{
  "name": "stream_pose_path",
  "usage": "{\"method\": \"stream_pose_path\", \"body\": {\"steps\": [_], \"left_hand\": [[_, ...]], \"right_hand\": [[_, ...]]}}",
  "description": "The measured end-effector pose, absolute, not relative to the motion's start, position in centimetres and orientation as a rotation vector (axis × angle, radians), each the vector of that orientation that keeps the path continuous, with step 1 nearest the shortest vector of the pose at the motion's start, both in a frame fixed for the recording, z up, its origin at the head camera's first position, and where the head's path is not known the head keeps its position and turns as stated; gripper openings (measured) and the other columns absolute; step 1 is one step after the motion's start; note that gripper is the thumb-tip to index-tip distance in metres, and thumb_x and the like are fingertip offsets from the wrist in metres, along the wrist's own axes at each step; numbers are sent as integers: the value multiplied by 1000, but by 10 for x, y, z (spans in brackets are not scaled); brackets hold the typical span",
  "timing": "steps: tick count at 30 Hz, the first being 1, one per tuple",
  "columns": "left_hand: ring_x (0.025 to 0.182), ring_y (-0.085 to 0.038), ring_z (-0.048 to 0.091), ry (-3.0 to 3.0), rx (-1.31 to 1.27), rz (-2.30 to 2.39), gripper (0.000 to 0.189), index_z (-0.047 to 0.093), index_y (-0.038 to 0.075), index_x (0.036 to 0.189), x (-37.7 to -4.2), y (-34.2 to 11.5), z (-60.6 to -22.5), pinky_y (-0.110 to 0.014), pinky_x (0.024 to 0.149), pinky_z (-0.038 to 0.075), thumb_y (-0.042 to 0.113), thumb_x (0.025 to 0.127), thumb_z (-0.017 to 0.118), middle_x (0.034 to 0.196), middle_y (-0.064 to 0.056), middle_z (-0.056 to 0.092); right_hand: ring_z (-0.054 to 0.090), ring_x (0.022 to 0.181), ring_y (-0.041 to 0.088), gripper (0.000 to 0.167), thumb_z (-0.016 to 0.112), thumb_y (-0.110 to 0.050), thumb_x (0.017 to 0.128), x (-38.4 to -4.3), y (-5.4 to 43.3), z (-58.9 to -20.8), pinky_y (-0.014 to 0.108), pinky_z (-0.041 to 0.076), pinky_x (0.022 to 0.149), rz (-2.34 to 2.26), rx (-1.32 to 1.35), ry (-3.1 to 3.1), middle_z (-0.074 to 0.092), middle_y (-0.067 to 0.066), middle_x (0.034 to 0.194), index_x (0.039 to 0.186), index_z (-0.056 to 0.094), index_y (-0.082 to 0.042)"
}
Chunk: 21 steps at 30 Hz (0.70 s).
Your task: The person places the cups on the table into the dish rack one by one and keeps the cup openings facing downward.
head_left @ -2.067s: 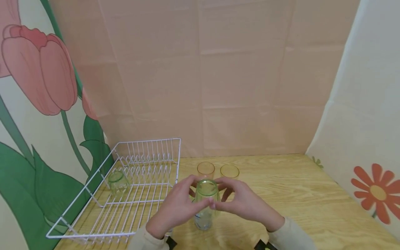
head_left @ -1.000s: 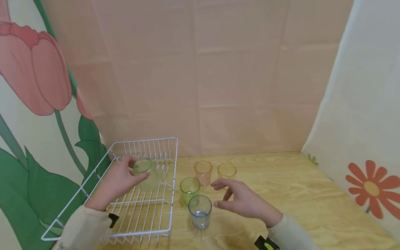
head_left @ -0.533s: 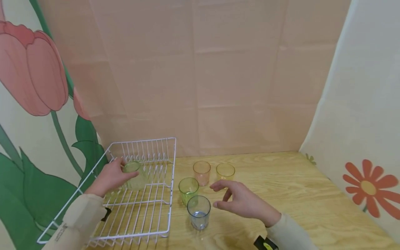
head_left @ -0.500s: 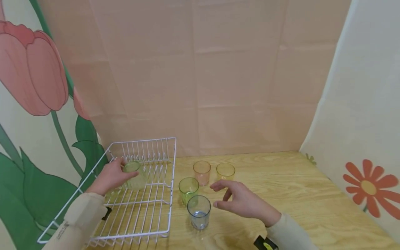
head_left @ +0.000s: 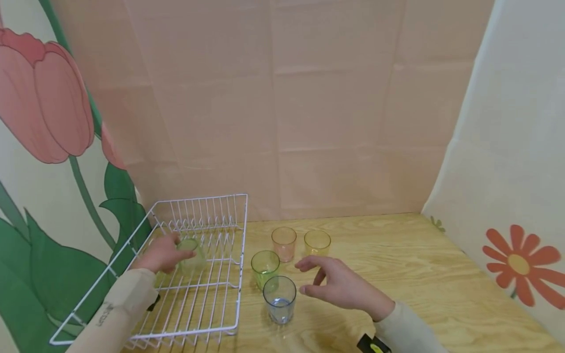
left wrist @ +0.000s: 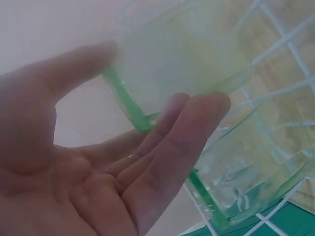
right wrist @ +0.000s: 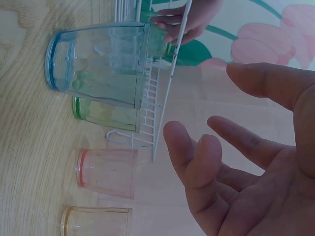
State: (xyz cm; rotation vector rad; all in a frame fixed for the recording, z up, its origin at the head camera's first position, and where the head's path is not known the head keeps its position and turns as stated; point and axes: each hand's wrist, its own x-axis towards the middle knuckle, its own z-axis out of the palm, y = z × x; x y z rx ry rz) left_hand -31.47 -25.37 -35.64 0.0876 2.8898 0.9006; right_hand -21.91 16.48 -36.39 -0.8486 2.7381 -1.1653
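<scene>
Over the left part of the white wire dish rack (head_left: 194,284), my left hand (head_left: 160,252) grips a pale green drinking glass (head_left: 192,257). It is upside down, thumb and fingers around its thick base end. Beside it in the left wrist view, a second green glass (left wrist: 251,172) also stands inverted in the rack; the hand mostly hides it from the head. My right hand (head_left: 337,284) hovers with loosely bent fingers, holding nothing. Nearest to it is a blue-tinted glass (head_left: 280,305), upright on the table, with another green glass (head_left: 265,268) just behind.
A pink glass (head_left: 284,243) and a yellow glass (head_left: 317,241) stand upright farther back on the wooden table (head_left: 388,264). The rack's raised wire rim (head_left: 243,235) runs between the rack floor and the standing glasses. A tulip-printed wall (head_left: 53,108) borders the left side.
Both hands held the green glass in front; the right let go and stayed near the blue glass. The left carried the glass leftward over the rack, then lowered it.
</scene>
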Motion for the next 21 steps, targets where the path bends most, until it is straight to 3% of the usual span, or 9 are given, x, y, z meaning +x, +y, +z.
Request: {"method": "stream_pose_path", "body": {"steps": [5, 10, 21], "left_hand": [[54, -16, 56, 2886, 27, 906, 82, 33, -15, 144, -317, -255, -362, -29, 51, 49, 33, 91, 71, 132, -39, 48], [48, -13, 49, 2882, 5, 933, 79, 35, -16, 142, -317, -256, -365, -27, 47, 46, 32, 91, 71, 123, -35, 52], [48, -14, 49, 2818, -45, 966, 76, 34, -17, 140, -313, -260, -362, -28, 47, 47, 26, 90, 71, 108, -28, 57]], "right_hand": [[62, 75, 10, 40, 74, -30, 91, -219, 165, -365, 27, 52, 60, -1163, -857, 2750, 67, 10, 123, 125, 64, -12], [62, 75, 9, 39, 75, -29, 91, -219, 166, -365, 27, 52, 60, -1159, -866, 2759, 67, 10, 123, 125, 64, -12], [61, 74, 9, 40, 74, -29, 91, -218, 166, -366, 27, 52, 60, -1162, -862, 2748, 67, 10, 122, 126, 63, -11]]}}
